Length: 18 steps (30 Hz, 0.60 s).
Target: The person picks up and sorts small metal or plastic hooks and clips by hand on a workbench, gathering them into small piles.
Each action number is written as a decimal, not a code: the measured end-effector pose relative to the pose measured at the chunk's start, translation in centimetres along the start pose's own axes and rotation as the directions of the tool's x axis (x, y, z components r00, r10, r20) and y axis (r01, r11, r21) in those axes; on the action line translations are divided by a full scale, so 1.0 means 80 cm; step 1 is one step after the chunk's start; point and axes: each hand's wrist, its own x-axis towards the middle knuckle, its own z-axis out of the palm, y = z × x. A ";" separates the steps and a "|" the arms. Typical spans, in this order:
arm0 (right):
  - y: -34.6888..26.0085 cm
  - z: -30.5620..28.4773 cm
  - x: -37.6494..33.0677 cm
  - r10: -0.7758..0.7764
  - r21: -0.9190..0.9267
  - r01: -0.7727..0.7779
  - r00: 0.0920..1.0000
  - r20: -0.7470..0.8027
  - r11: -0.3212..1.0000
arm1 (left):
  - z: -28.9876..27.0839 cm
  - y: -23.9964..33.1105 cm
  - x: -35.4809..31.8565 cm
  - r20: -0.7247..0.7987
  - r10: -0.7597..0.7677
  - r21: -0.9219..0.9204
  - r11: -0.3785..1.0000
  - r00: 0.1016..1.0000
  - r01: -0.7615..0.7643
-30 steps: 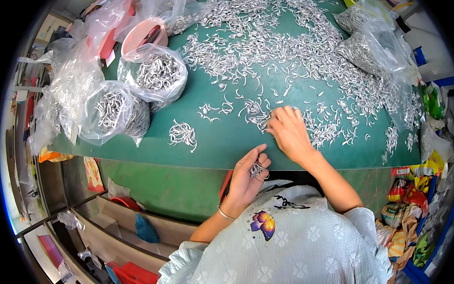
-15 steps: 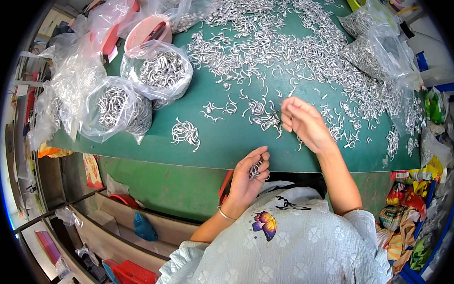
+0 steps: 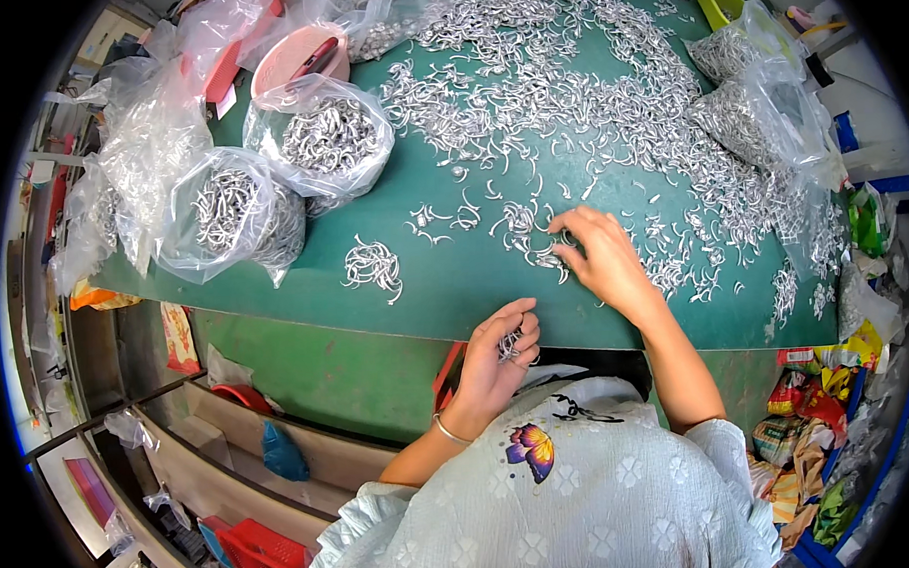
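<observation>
My left hand (image 3: 495, 361), palm turned up near the table's front edge, is closed around several small curved silver metal pieces (image 3: 510, 344). Farther right, my right hand (image 3: 606, 264) reaches down at a small loose cluster of the same curved pieces (image 3: 518, 222). Its thumb and forefinger are apart at the cluster's right side, and I see nothing held between them. A separate small heap of curved pieces (image 3: 373, 268) lies left of the cluster on the green tabletop (image 3: 435, 310).
A wide spread of silver pieces (image 3: 568, 90) covers the far and right table. Filled clear bags (image 3: 237, 216) stand at the left beside a pink basket (image 3: 302, 61); more filled bags (image 3: 734, 114) lie at the right. A yellow-green bin (image 3: 715, 1) stands at the far right corner.
My right hand has come down and slightly left onto the small cluster, its fingers turning from raised to pointing at the pieces. My left hand stays closed in nearly the same place.
</observation>
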 end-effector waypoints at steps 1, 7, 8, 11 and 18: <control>-0.002 0.002 -0.002 -0.029 -0.023 0.029 1.000 0.002 0.999 | 0.001 0.000 0.001 -0.004 -0.001 0.001 1.000 1.000 0.001; -0.001 -0.001 0.002 -0.035 -0.140 0.047 0.995 0.091 0.989 | 0.004 -0.001 0.001 -0.019 -0.009 0.011 1.000 1.000 0.009; 0.001 -0.004 0.002 -0.026 -0.148 0.040 0.995 0.098 0.988 | 0.004 -0.001 0.001 -0.018 -0.008 0.006 1.000 1.000 0.008; 0.006 -0.016 -0.006 -0.018 0.031 0.016 0.997 0.079 0.999 | 0.004 0.001 0.000 -0.035 0.000 0.012 1.000 0.999 0.000; 0.043 -0.029 -0.011 0.040 0.951 -0.298 0.952 0.302 -0.082 | 0.004 0.001 0.002 -0.009 0.000 0.009 1.000 1.000 0.000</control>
